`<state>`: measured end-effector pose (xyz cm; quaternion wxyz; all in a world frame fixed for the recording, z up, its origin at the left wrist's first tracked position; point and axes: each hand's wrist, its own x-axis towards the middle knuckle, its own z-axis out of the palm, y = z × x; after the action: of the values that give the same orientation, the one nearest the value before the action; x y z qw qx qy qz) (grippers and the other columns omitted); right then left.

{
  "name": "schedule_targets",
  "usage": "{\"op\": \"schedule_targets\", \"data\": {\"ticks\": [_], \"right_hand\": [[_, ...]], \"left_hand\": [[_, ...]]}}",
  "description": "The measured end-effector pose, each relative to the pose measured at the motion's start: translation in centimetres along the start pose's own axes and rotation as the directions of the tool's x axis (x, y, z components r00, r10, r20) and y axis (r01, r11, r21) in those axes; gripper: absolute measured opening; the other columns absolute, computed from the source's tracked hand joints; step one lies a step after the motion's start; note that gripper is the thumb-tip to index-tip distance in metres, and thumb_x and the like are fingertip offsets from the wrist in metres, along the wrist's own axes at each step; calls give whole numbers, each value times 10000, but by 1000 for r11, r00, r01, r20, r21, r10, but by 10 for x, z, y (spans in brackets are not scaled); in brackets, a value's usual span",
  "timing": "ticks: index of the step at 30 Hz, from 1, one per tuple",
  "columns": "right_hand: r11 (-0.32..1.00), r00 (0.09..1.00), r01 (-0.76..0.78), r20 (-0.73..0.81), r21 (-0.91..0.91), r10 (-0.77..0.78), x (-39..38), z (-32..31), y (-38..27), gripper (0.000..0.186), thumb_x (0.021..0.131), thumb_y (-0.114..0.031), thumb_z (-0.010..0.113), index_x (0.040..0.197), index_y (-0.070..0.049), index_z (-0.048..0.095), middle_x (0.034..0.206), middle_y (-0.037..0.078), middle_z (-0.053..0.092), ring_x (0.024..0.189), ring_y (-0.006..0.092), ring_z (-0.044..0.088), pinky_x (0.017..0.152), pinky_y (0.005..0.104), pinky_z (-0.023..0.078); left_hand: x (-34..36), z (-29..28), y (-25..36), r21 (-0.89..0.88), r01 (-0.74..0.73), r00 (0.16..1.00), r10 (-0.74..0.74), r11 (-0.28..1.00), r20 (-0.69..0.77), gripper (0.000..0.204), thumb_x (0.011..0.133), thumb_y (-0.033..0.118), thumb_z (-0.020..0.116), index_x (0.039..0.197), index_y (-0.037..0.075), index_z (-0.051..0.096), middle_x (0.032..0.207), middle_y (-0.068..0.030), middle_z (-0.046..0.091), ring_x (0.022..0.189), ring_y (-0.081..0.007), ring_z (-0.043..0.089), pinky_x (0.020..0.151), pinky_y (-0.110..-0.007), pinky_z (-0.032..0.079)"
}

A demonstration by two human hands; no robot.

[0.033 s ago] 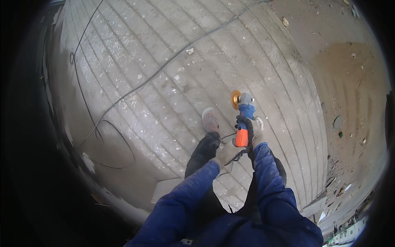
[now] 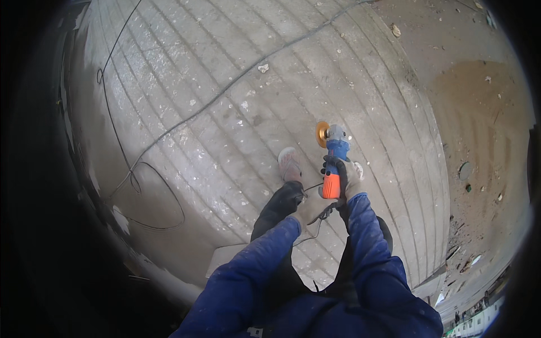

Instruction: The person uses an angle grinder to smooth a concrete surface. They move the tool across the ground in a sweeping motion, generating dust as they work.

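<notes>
I hold an angle grinder [image 2: 339, 151] with a blue body, a grey head and an orange rear end over the concrete. A gold-coloured disc [image 2: 322, 134] sits on the left side of its head. My right hand [image 2: 350, 176], in a light glove with dark fingers, wraps round the middle of the body. My left hand [image 2: 313, 207], gloved alike, is closed at the orange rear end, its fingertips partly hidden beneath. A thin power cord [image 2: 307, 239] hangs below the left hand, between my legs.
Grooved concrete [image 2: 270, 107], speckled with white bits, slopes under my feet. A long dark cable [image 2: 217, 97] crosses it and loops at the left. My left foot in a sandal [image 2: 289, 163] stands beside the grinder. Brown dirt with debris [image 2: 473, 118] lies beyond the right edge.
The view has shifted slightly, so the ground and cable sit a little differently. Both hands keep their hold on the grinder, which has hardly moved.
</notes>
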<state>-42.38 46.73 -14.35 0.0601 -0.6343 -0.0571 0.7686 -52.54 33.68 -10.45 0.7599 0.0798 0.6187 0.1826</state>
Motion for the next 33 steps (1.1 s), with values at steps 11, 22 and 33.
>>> {"op": "schedule_targets", "data": {"ticks": [11,22,33], "right_hand": [[451,885,452,325,-769,-333,194,74,30,548,818,-358,859,1201,-33,638,995,134,759,842,274,756,739,415,598],[177,833,426,308,-887,-460,261,81,21,607,790,-419,826,1229,-43,638,1163,209,752,1111,397,718,946,487,560],[605,757,463,-66,-648,-650,319,-20,-119,439,780,-280,861,1074,-5,687,849,106,742,623,207,711,592,368,585]], "left_hand": [[96,-157,23,705,-288,910,-44,648,413,379,963,352,664,1158,34,731,1120,-182,757,992,-330,719,865,-437,545],[181,-187,-117,225,-388,862,265,894,432,249,1006,232,628,1128,53,751,1066,-99,757,987,-224,683,882,-374,540],[223,-190,-72,327,-144,942,28,934,335,311,1067,277,572,1226,93,766,1081,-35,775,942,-161,712,818,-348,570]]}}
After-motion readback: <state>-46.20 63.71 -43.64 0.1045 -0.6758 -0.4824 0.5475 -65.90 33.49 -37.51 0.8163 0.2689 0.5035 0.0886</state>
